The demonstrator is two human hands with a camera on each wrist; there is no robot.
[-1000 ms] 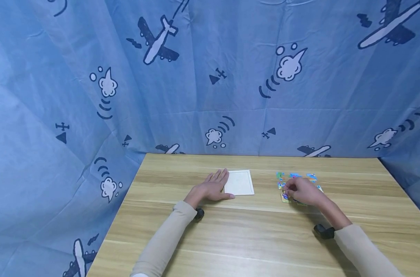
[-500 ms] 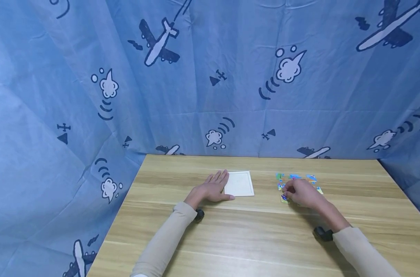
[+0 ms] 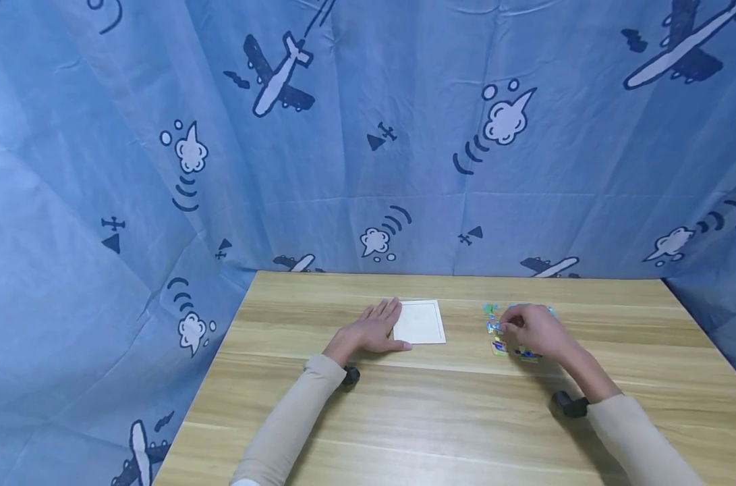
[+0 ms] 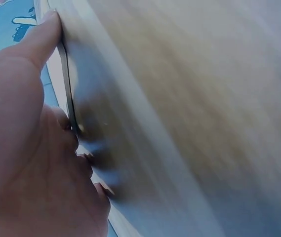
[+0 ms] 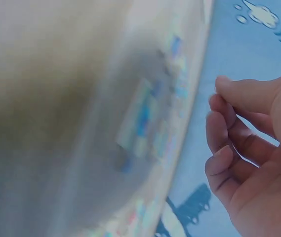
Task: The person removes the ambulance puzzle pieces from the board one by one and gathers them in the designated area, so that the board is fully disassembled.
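Observation:
A white square tray [image 3: 420,322] with a thin dark inner line lies on the table. My left hand [image 3: 372,331] lies flat at its left side, fingers spread, with fingertips at the upper-left edge and thumb by the lower-left corner. Further right, my right hand [image 3: 534,329] is above a group of colourful jigsaw pieces and hides part of them. A green piece [image 3: 490,308], a blue one [image 3: 494,327] and a purple-and-yellow one [image 3: 499,347] show at its left. In the right wrist view, the right hand [image 5: 251,143] has loosely bent fingers, thumb close to index, with nothing visible between them.
The wooden table [image 3: 368,418] reaches back to a blue curtain [image 3: 368,135] printed with planes and clouds. Another jigsaw piece [image 3: 528,355] lies below the right hand. Black wrist cameras [image 3: 568,405] sit under both wrists.
My right hand has risen slightly up and away from the lower pieces, uncovering more at the bottom and covering more at the upper right. My left hand and the tray stay where they were.

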